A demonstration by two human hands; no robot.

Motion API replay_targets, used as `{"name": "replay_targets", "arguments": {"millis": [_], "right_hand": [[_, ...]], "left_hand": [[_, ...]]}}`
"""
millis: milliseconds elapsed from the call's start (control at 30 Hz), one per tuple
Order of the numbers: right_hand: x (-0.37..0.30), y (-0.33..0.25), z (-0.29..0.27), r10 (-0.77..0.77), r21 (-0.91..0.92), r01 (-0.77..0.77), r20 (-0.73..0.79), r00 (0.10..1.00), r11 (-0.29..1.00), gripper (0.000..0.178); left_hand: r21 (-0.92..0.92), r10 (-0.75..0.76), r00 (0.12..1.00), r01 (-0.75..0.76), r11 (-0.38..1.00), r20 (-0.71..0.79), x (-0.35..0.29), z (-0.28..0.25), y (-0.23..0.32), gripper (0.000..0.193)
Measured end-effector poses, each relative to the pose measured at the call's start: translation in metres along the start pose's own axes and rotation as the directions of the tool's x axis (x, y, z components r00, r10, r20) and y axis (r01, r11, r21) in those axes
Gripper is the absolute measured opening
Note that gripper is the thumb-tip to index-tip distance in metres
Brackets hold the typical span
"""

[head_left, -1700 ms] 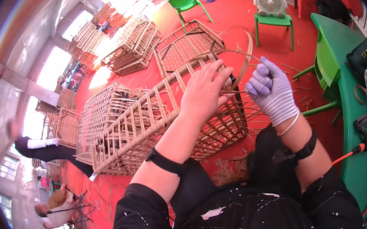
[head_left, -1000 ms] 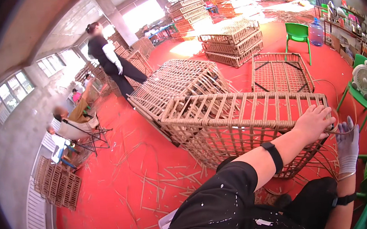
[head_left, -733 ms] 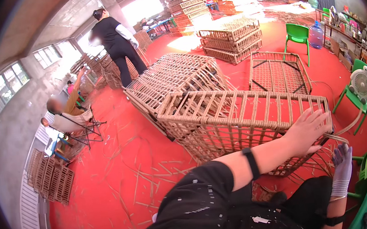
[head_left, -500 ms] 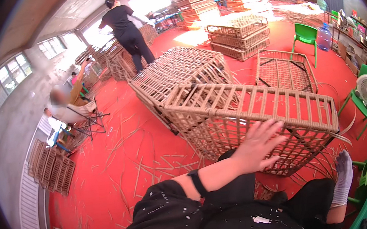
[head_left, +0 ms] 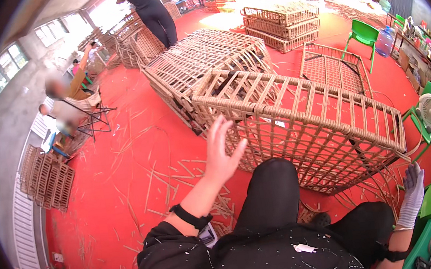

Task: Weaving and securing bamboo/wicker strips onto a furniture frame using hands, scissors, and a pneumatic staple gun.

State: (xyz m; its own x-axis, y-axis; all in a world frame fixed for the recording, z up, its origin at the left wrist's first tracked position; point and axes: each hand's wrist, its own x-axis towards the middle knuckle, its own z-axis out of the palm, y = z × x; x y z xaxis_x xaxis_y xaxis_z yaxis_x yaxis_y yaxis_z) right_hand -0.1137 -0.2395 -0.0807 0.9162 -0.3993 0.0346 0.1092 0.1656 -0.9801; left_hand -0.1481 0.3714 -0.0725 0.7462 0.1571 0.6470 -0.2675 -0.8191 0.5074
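Note:
A woven wicker tray-like frame (head_left: 306, 148) stands tilted on its side before my knees, its slatted side rail facing up. My bare left hand (head_left: 222, 152) is raised by the frame's left end, fingers apart and holding nothing; whether a fingertip touches the lattice I cannot tell. In a striped pale glove, my right hand (head_left: 412, 195) is just below the frame's right corner, fingers stretched upward. Nothing shows in its grip. Behind the frame's left end lie more wicker frames (head_left: 202, 57), stacked, with dark bars along their edges.
Another wicker frame (head_left: 332, 72) lies flat on the red floor beyond, near stacked frames (head_left: 283, 27). Loose cane strips (head_left: 188, 176) litter the floor. At right are a green chair (head_left: 362, 35) and a white fan (head_left: 430, 110). A person (head_left: 150, 12) stands behind; others sit at left.
My left hand has moved left from the middle of the frame's upper edge to its left end. My right hand has shifted slightly right. The view has tipped downward.

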Motion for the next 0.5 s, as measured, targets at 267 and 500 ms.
{"name": "replay_targets", "arguments": {"millis": [267, 500], "right_hand": [[0.044, -0.005, 0.009, 0.279, 0.437, -0.16, -0.223, 0.934, 0.885, 0.067], [0.044, 0.014, 0.002, 0.403, 0.574, -0.351, 0.039, 0.914, 0.74, 0.054]], "left_hand": [[0.065, 0.322, 0.944, -0.326, 0.943, 0.067, 0.032, 0.009, 0.022, 0.06], [0.072, 0.474, 0.875, -0.481, 0.873, 0.096, 0.097, 0.063, 0.07, 0.066]]}}
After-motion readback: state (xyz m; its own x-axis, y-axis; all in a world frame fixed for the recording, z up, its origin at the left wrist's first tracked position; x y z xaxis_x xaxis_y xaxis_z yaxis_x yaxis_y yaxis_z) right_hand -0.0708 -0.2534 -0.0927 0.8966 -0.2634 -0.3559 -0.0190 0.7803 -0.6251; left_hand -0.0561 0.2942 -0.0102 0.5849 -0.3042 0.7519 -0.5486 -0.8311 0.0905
